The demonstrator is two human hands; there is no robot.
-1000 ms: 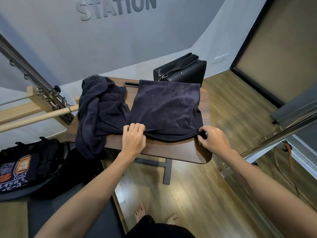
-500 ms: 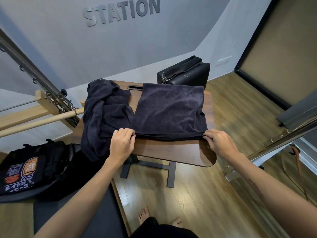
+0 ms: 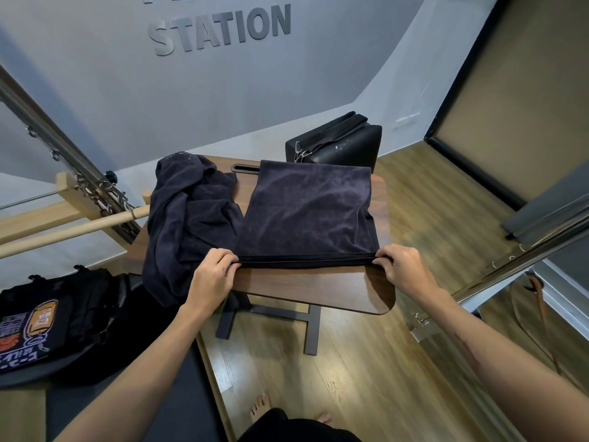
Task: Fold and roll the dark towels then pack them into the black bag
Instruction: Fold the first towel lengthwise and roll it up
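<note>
Two corners: my left hand [image 3: 212, 277] and right hand [image 3: 402, 267] each pinch a near corner of the folded towel [image 3: 307, 215] on the table [image 3: 315, 290].
Change: near edge, bunched a second ago, now runs straight.
Meaning: I judge rolling can start.
Waiting: crumpled towel [image 3: 188, 218] just beside; black bag [image 3: 338, 143] behind.

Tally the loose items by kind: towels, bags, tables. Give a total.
Towels: 2, a flat towel held by the left hand and right hand, and a heap
Bags: 2, box bag, printed bag
Tables: 1
Total: 5
</note>
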